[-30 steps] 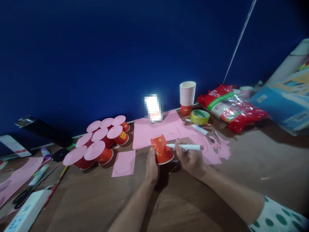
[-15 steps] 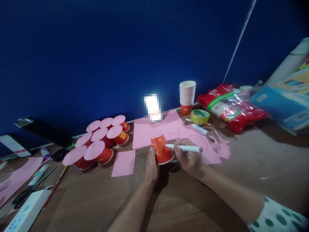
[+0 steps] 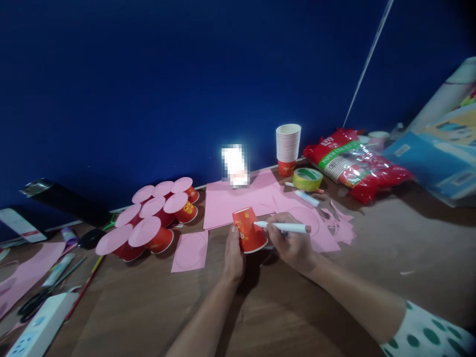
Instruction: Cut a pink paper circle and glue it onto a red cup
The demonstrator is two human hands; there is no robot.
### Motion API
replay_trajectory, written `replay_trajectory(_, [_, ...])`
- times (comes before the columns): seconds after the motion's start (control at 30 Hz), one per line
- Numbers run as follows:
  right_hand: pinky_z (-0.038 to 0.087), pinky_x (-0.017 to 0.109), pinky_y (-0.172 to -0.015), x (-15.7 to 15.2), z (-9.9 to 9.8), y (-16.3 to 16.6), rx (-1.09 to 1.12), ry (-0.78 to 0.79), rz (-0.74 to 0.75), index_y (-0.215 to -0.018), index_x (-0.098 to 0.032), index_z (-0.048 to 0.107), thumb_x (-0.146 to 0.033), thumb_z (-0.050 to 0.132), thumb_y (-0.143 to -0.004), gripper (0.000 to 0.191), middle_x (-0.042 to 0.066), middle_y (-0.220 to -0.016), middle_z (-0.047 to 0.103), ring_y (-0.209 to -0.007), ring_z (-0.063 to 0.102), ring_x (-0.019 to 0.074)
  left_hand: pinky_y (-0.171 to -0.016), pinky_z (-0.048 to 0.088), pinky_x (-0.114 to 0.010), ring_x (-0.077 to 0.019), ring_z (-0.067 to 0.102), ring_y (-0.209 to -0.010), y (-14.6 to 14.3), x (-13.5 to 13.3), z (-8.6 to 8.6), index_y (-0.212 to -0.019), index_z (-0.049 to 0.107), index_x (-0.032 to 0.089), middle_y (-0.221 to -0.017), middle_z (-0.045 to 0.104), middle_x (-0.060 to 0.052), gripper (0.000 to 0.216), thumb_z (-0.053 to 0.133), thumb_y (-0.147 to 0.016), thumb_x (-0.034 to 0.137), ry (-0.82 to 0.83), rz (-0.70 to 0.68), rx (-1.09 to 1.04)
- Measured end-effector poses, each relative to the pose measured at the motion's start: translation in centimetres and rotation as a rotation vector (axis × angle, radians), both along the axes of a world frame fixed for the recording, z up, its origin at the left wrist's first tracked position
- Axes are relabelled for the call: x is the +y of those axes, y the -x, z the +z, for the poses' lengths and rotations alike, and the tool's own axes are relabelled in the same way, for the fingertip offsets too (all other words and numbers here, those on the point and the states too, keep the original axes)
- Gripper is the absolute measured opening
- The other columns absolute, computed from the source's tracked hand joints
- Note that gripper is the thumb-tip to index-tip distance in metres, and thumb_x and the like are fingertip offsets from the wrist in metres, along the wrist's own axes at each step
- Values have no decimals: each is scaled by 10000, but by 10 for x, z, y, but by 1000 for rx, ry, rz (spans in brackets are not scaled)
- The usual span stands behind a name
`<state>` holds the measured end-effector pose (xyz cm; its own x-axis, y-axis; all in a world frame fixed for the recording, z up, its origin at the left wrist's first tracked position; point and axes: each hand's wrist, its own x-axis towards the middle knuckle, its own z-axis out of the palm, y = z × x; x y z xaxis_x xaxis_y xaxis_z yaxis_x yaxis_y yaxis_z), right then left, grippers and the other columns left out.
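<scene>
My left hand (image 3: 235, 254) is closed around the left side of a red paper cup (image 3: 248, 232), which is upside down with its white rim at the bottom. In my right hand (image 3: 292, 245) is a white marker (image 3: 288, 227), gripped like a pen, its tip at the cup's upper right side. Whether the tip touches the cup, I cannot tell. Left of the cup lies a pink paper square (image 3: 190, 252) with a circle drawn on it. Beyond it, several upturned red cups (image 3: 159, 240) carry pink paper discs (image 3: 145, 231) on top.
Pink sheets (image 3: 223, 206) lie behind the cup. At the back right stand a stack of paper cups (image 3: 288, 146), yellow-green tape (image 3: 308, 179) and a red plastic pack (image 3: 359, 163). To the left are scissors (image 3: 33, 303), a white power strip (image 3: 40, 325) and a black cylinder (image 3: 67, 203).
Almost nothing differs. The view has shifted very slightly, and both hands keep the same hold on the cup and marker.
</scene>
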<state>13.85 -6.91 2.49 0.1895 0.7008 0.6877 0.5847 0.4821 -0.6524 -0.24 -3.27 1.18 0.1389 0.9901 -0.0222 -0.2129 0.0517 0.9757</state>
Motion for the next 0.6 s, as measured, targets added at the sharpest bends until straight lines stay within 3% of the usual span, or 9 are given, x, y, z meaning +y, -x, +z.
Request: replay_trajectory(0.6, [504,273,-578,0,2,1,-3,-3,-13,-872,-211,555,-208,497,-889,61,33,-771,650,-685,641,168,-859,470,-366,-242,624,-883,0,-1,6,-855,678,166,-928,717,-81,364,468,-865,463,2,29,58])
